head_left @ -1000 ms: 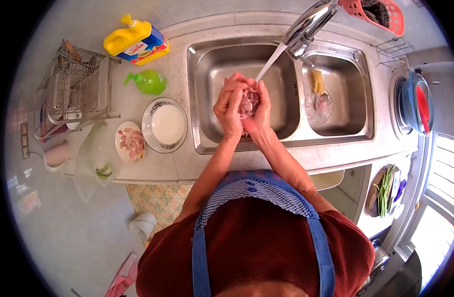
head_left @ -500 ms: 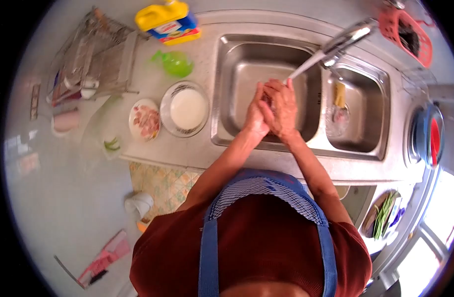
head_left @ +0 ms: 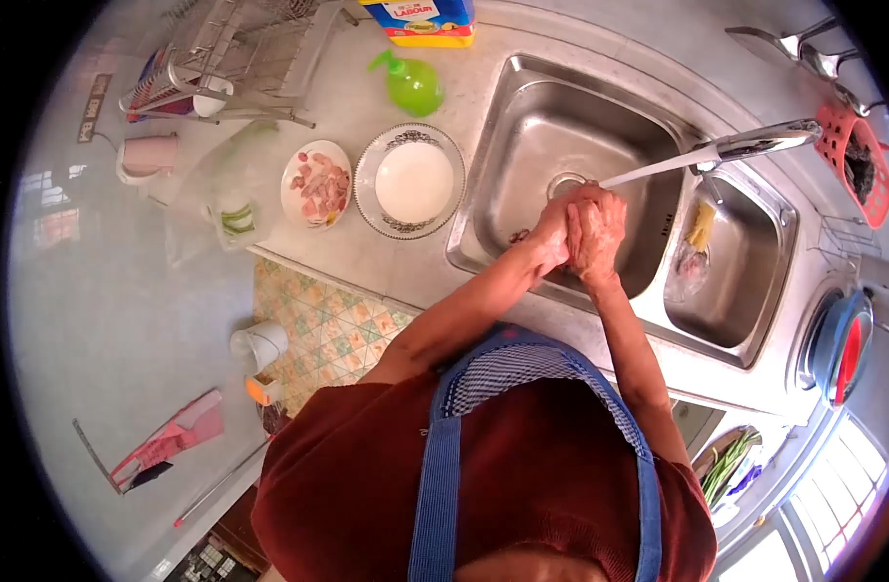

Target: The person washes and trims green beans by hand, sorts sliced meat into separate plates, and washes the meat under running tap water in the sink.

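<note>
Over the large sink basin (head_left: pixel 599 126), my left hand (head_left: pixel 553 231) and my right hand (head_left: pixel 598 231) are pressed together with curled fingers. Whatever may lie between the palms is hidden. From the faucet (head_left: pixel 769 143), a white water stream (head_left: pixel 658 170) runs onto the fingertips. Close to my left wrist, a small dark-reddish piece (head_left: pixel 519 236) shows at the basin's near side; its kind is unclear. The drain (head_left: pixel 565 184) is just beyond my hands.
Left of the sink are a patterned bowl (head_left: pixel 454 163) of whitish liquid, a plate (head_left: pixel 291 199) of cut raw meat, a green pump bottle (head_left: pixel 415 87) and a wire rack (head_left: pixel 241 68). The small basin (head_left: pixel 755 262) holds a yellow item (head_left: pixel 699 228). A red basket (head_left: pixel 832 121) hangs right.
The view has shifted and turned. My hands have closed more tightly together; the dark item glimpsed between them is out of sight, and a reddish piece shows beside my left wrist.
</note>
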Motion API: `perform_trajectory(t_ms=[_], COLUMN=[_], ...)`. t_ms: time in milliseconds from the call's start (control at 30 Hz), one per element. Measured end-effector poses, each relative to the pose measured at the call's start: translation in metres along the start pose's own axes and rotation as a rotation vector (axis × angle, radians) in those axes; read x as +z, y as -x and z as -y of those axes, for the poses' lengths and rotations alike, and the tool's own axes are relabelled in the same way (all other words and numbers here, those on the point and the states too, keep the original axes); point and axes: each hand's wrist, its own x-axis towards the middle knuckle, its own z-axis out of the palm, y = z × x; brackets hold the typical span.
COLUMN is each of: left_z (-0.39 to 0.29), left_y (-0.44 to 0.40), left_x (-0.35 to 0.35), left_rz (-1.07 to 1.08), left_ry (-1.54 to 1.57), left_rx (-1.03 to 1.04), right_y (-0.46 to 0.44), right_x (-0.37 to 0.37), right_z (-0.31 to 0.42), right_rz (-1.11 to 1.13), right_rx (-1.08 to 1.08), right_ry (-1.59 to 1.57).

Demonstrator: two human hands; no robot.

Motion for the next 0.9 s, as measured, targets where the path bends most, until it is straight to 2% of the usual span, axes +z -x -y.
perform_trajectory(t_ms=[133, 167, 400, 500, 733, 800, 833, 867, 900], left_z=[0.002, 0.017, 0.018, -0.003, -0.032, -0.043, -0.054, -0.067, -0.084], left_y=[0.001, -0.016, -0.013, -0.007, 0.012, 0.023, 0.033, 0.051, 0.070], left_x=[0.005, -0.018, 0.001, 0.013, 0.011, -0.008, -0.023, -0.040, -0.044], left_rz=[-0.029, 0.165, 0.053, 0.139, 0.084, 0.224, 0.126, 0.025, 0.035], left_ry=[0.065, 0.124, 0.180, 0.080, 0.074, 0.094, -0.056, -0.203, -0.283], left_rx=[0.049, 0.072, -0.019, 0.085, 0.098, 0.300, 0.396, 0.476, 0.609], right_y=[0.007, 0.009, 0.007, -0.006, -0.026, -0.033, -0.040, -0.046, -0.050], right_x=[0.003, 0.005, 0.004, 0.003, 0.013, 0.025, 0.036, 0.050, 0.062], right_z=[-0.002, -0.004, -0.014, -0.012, 0.015, 0.029, 0.040, 0.057, 0.073], right_rz=[0.028, -0.007, -0.016, -0.037, 0.043, 0.085, 0.078, 0.071, 0.064], right_rx=[0.021, 0.016, 0.009, -0.021, -0.076, -0.099, -0.102, -0.090, -0.067], right_ry=[-0.063, -0.074, -0.066, -0.083, -0.132, -0.166, -0.173, -0.334, -0.484])
